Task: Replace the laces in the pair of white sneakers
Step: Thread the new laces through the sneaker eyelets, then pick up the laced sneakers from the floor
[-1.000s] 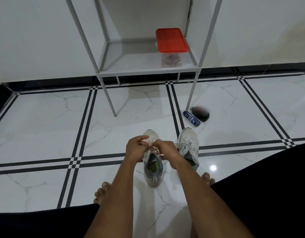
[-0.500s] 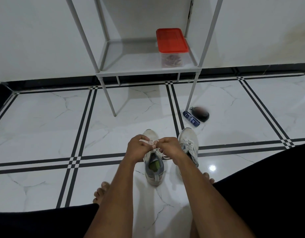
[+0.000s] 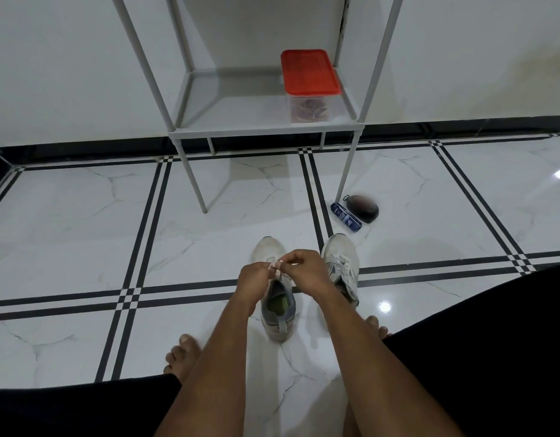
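Note:
Two white sneakers stand side by side on the tiled floor between my feet. Over the left sneaker [image 3: 277,313] my left hand [image 3: 253,279] and my right hand [image 3: 307,272] meet, each pinching a bit of its white lace [image 3: 276,265] above the tongue. The lace ends are mostly hidden by my fingers. The right sneaker [image 3: 341,263] sits just beyond my right wrist, still laced, partly covered by that hand.
A white metal shelf rack [image 3: 266,129] stands against the wall, holding a clear box with a red lid [image 3: 308,85]. A blue packet [image 3: 346,217] and a dark round object [image 3: 363,208] lie by its right leg. My bare feet [image 3: 181,354] rest on the floor.
Both hands have risen slightly from the left sneaker's tongue and drawn closer together, pulling the lace up. The sneakers have stayed put.

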A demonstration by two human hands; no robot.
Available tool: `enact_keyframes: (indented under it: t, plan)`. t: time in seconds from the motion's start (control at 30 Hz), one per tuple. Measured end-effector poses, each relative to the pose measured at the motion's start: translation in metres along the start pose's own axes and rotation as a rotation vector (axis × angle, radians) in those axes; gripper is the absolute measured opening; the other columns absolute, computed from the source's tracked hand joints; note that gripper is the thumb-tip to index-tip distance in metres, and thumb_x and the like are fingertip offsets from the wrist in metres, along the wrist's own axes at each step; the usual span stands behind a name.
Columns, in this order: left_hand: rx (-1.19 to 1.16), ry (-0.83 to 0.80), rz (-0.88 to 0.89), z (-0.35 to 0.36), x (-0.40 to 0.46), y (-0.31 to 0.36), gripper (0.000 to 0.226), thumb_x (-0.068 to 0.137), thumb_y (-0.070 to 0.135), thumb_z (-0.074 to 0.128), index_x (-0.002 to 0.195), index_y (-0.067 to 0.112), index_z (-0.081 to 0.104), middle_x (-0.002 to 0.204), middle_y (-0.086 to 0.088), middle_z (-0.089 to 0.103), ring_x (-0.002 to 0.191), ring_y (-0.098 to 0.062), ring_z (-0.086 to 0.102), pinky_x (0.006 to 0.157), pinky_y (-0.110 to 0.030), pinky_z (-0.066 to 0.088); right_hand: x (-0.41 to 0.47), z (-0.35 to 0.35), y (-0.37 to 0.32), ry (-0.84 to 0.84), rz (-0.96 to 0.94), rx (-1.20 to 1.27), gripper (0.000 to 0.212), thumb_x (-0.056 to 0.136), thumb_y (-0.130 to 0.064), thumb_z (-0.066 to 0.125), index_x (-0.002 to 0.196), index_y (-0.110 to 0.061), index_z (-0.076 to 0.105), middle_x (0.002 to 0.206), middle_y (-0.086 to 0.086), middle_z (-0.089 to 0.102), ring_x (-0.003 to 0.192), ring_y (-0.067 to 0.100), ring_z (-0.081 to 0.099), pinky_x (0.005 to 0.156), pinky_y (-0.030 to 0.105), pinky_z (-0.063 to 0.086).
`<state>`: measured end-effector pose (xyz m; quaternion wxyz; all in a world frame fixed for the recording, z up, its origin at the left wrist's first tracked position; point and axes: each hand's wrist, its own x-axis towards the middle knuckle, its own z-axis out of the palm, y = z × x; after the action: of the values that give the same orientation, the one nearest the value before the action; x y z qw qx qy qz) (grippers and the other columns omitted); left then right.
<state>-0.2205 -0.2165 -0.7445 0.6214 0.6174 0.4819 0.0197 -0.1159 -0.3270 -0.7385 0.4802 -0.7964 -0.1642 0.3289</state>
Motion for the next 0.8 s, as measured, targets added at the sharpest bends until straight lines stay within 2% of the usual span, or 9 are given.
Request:
enact_keyframes:
  t: [0.1,0.17,0.23,0.3,0.37,0.43,0.53,0.7,0.8]
  plan:
    - [-0.3,-0.02,-0.174,-0.004,0.001,-0.001,0.024,0.085,0.033,0.075,0.097,0.013,0.081,0.081,0.001,0.066,0.065,-0.015,0.047,0.054,-0.028,0.037,-0.001,-0.002,-0.002,0.037,-0.024,-0.051,0.009,0.085,-0.035,0.086,0.083,-0.028,0.08,0.086,-0.013,0.079,0.081,0.009,0.074,0.069,0.028,0.061]
    - [-0.283,0.025,-0.187,-0.005,0.005,-0.002,0.034,0.083,0.045,0.081,0.1,0.016,0.08,0.086,0.002,0.07,0.075,-0.017,0.056,0.061,-0.029,0.045,0.001,0.0,-0.001,0.03,-0.025,-0.056,0.009,0.083,-0.035,0.087,0.082,-0.028,0.08,0.085,-0.014,0.078,0.081,0.007,0.074,0.072,0.031,0.062]
    - [-0.303,0.058,-0.191,-0.004,0.013,-0.006,0.032,0.08,0.043,0.085,0.1,0.018,0.081,0.094,0.0,0.077,0.09,-0.022,0.069,0.075,-0.036,0.058,0.001,0.0,-0.002,0.027,-0.003,-0.05,0.008,0.078,-0.039,0.084,0.08,-0.032,0.079,0.086,-0.017,0.076,0.083,0.008,0.074,0.077,0.042,0.065]
    - [-0.308,0.124,-0.177,-0.007,0.018,-0.006,0.024,0.083,0.034,0.083,0.094,0.014,0.08,0.095,-0.004,0.079,0.096,-0.028,0.073,0.088,-0.047,0.062,0.001,-0.004,-0.003,0.055,-0.006,-0.176,0.008,0.077,-0.042,0.079,0.079,-0.035,0.077,0.09,-0.019,0.072,0.089,0.007,0.071,0.08,0.04,0.06]
    - [-0.207,0.235,-0.124,-0.015,0.024,-0.008,0.025,0.09,0.031,0.076,0.083,0.007,0.076,0.088,-0.006,0.075,0.088,-0.029,0.069,0.085,-0.043,0.06,-0.002,-0.013,0.0,0.108,-0.022,-0.419,0.007,0.083,-0.041,0.074,0.079,-0.035,0.075,0.1,-0.02,0.066,0.099,0.009,0.064,0.087,0.035,0.047]
    - [-0.067,0.341,-0.071,-0.03,0.027,-0.016,0.031,0.094,0.03,0.069,0.072,0.008,0.071,0.077,-0.008,0.069,0.077,-0.029,0.063,0.075,-0.039,0.056,-0.006,-0.022,0.009,0.159,-0.019,-0.604,0.008,0.083,-0.037,0.07,0.079,-0.033,0.076,0.111,-0.016,0.063,0.111,0.016,0.057,0.097,0.043,0.041]
    - [0.252,0.407,-0.058,-0.045,0.032,-0.034,0.044,0.092,0.04,0.061,0.057,0.014,0.065,0.08,-0.013,0.073,0.08,-0.036,0.069,0.08,-0.044,0.06,-0.007,-0.025,0.027,0.162,-0.009,-0.77,0.009,0.081,-0.034,0.066,0.075,-0.033,0.072,0.115,-0.009,0.059,0.116,0.024,0.05,0.101,0.052,0.034]
    - [0.576,0.479,-0.107,-0.047,0.033,-0.04,0.033,0.094,0.047,0.059,0.098,0.022,0.08,0.115,-0.004,0.065,0.108,-0.034,0.065,0.094,-0.054,0.052,-0.014,-0.015,0.045,0.213,-0.101,-0.985,0.022,0.08,-0.04,0.061,0.088,-0.029,0.078,0.114,-0.006,0.055,0.113,0.026,0.049,0.096,0.049,0.035]
    - [0.617,0.456,-0.134,-0.048,0.029,-0.038,0.033,0.097,0.042,0.057,0.105,0.018,0.078,0.123,-0.006,0.058,0.114,-0.034,0.061,0.098,-0.054,0.048,-0.015,-0.014,0.048,0.211,-0.115,-1.041,0.026,0.081,-0.043,0.06,0.092,-0.031,0.08,0.118,-0.005,0.054,0.114,0.027,0.047,0.096,0.05,0.036]
